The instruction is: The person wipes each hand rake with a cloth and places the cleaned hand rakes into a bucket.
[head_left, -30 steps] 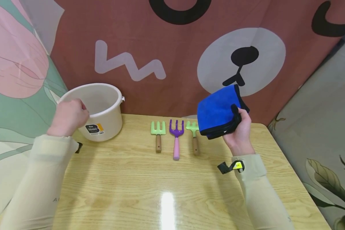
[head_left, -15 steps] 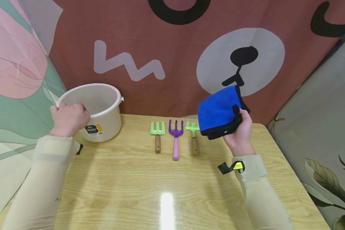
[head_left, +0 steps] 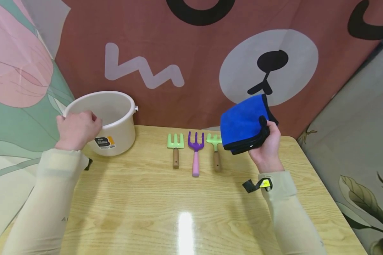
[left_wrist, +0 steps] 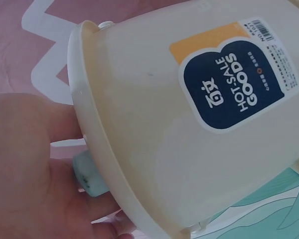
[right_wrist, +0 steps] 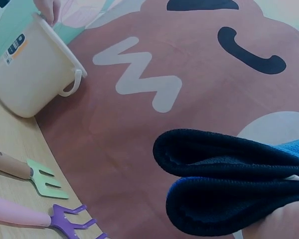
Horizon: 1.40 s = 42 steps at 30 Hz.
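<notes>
My left hand (head_left: 78, 131) is curled over the near rim of a cream plastic bucket (head_left: 121, 136). In the left wrist view its fingers go behind the bucket's rim, around a small pale green piece (left_wrist: 90, 173) with a rounded end and dark specks; the rest of that piece is hidden. My right hand (head_left: 268, 148) grips a folded blue towel (head_left: 242, 122) with black edging, held up above the table. Its folded edges face the right wrist camera, with part of the hand under them.
A green garden fork (head_left: 176, 150), a purple one (head_left: 196, 154) and another green one (head_left: 215, 152) lie side by side on the wooden table (head_left: 140, 202). The towel slightly overlaps the last. Patterned fabric (head_left: 194, 63) hangs behind the table.
My left hand has turned a little at the bucket's rim, and more of its left side now shows. The right hand and towel stay nearly still.
</notes>
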Each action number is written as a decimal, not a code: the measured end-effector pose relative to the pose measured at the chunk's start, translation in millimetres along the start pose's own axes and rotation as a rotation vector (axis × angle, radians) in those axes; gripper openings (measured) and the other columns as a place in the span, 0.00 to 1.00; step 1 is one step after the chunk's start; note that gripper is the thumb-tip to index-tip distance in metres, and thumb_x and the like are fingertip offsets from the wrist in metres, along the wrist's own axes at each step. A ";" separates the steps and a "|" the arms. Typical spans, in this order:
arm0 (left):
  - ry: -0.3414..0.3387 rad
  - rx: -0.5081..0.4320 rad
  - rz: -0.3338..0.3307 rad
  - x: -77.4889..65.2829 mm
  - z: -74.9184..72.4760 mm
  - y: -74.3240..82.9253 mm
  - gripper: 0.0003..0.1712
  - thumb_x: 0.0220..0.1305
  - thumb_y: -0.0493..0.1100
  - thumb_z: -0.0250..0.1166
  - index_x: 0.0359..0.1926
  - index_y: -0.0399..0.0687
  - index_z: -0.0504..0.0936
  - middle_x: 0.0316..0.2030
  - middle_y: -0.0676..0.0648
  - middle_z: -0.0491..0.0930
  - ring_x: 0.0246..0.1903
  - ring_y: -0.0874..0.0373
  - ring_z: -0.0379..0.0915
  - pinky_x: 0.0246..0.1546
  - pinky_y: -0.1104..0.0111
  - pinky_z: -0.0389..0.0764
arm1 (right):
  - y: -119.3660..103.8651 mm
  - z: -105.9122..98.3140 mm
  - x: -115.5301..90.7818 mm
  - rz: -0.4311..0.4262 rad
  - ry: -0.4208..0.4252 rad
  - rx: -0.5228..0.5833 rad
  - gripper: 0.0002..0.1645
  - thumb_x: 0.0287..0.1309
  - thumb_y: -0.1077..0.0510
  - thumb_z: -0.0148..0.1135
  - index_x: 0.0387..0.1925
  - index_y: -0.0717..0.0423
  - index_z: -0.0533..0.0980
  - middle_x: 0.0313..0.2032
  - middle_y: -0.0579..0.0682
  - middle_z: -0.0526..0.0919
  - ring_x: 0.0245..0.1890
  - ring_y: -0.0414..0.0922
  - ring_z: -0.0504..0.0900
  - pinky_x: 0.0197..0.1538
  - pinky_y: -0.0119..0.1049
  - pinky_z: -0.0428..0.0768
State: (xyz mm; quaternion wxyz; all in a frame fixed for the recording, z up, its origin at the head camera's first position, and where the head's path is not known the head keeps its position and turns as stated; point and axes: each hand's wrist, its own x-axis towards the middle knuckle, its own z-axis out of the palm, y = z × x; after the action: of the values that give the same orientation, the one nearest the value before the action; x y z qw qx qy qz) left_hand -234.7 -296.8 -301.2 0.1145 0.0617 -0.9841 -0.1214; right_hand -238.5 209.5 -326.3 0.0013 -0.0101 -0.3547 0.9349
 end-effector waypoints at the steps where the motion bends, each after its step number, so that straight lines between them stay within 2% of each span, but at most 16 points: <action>1: 0.008 0.000 -0.004 0.8 -0.3 0.1 0.29 0.73 0.53 0.41 0.31 0.36 0.78 0.27 0.32 0.79 0.42 0.26 0.68 0.48 0.33 0.56 | -0.3 0.1 0.1 0.000 0.001 0.001 0.21 0.69 0.47 0.55 0.59 0.45 0.63 0.58 0.46 0.70 0.57 0.46 0.69 0.58 0.41 0.70; 4: 0.036 -0.005 -0.017 3.7 -2.0 0.0 0.38 0.76 0.62 0.37 0.43 0.33 0.82 0.38 0.26 0.81 0.45 0.22 0.67 0.49 0.32 0.56 | -1.1 0.9 0.3 -0.002 0.000 -0.016 0.22 0.70 0.47 0.54 0.60 0.45 0.62 0.60 0.45 0.69 0.58 0.45 0.68 0.60 0.41 0.69; 6: 0.058 -0.014 -0.022 5.6 -3.6 0.1 0.42 0.76 0.64 0.34 0.49 0.32 0.81 0.44 0.24 0.81 0.47 0.21 0.67 0.49 0.32 0.57 | -1.7 1.5 0.3 -0.005 -0.004 -0.028 0.22 0.70 0.46 0.53 0.60 0.45 0.62 0.60 0.45 0.68 0.58 0.45 0.68 0.60 0.41 0.67; 13: 0.150 -0.040 -0.024 3.8 -11.5 11.2 0.37 0.77 0.57 0.36 0.55 0.31 0.80 0.49 0.23 0.79 0.48 0.22 0.68 0.49 0.33 0.59 | -4.0 0.9 0.0 -0.014 -0.004 -0.024 0.21 0.69 0.47 0.55 0.59 0.45 0.63 0.58 0.45 0.70 0.57 0.45 0.68 0.60 0.41 0.68; 22: 0.314 -0.104 0.083 -8.1 -10.4 36.5 0.27 0.74 0.50 0.47 0.50 0.33 0.84 0.49 0.28 0.83 0.48 0.27 0.71 0.50 0.34 0.62 | -3.3 -2.3 -1.9 0.011 0.011 -0.012 0.23 0.70 0.46 0.54 0.61 0.44 0.62 0.62 0.45 0.68 0.60 0.45 0.67 0.63 0.42 0.67; 27: 0.429 -0.154 0.173 -15.9 -7.4 57.6 0.22 0.72 0.48 0.52 0.45 0.35 0.85 0.45 0.30 0.84 0.48 0.28 0.73 0.49 0.36 0.64 | -2.6 -4.4 -2.1 -0.002 0.004 -0.015 0.20 0.72 0.47 0.51 0.60 0.45 0.62 0.58 0.45 0.70 0.58 0.45 0.68 0.60 0.41 0.69; 31: 0.512 -0.221 0.263 -20.7 -3.4 75.8 0.19 0.70 0.45 0.57 0.42 0.34 0.86 0.41 0.31 0.86 0.43 0.30 0.75 0.47 0.38 0.68 | -3.7 -5.0 -1.5 -0.017 -0.004 0.002 0.17 0.71 0.48 0.52 0.57 0.46 0.64 0.54 0.45 0.72 0.54 0.45 0.70 0.57 0.41 0.71; 34: 0.514 -0.304 0.320 -25.2 1.1 89.4 0.17 0.69 0.44 0.60 0.41 0.32 0.86 0.40 0.32 0.86 0.42 0.32 0.75 0.47 0.42 0.72 | -4.4 -4.9 -1.3 -0.017 -0.009 0.017 0.16 0.71 0.49 0.53 0.55 0.47 0.65 0.51 0.45 0.74 0.52 0.45 0.71 0.56 0.41 0.72; 36: 0.489 -0.344 0.352 -28.6 5.0 97.7 0.17 0.69 0.44 0.61 0.41 0.31 0.85 0.39 0.33 0.86 0.42 0.34 0.75 0.48 0.44 0.74 | -4.5 -4.8 -1.2 -0.014 -0.010 0.026 0.15 0.71 0.49 0.54 0.54 0.47 0.66 0.50 0.46 0.75 0.51 0.45 0.72 0.56 0.41 0.72; 42: 0.440 -0.315 0.429 -40.8 17.1 118.6 0.17 0.68 0.46 0.64 0.39 0.33 0.86 0.36 0.37 0.87 0.38 0.38 0.76 0.45 0.46 0.75 | -4.3 -5.2 -1.9 -0.007 0.001 0.016 0.15 0.71 0.49 0.54 0.54 0.47 0.66 0.51 0.46 0.74 0.52 0.45 0.72 0.56 0.41 0.71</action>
State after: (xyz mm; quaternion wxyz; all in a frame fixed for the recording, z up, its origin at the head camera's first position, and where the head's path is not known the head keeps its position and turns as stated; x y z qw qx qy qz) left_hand -210.5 -172.7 -296.0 0.3550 -0.1405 -0.8955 -0.2289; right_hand -236.6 216.1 -327.4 0.0049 -0.0093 -0.3470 0.9378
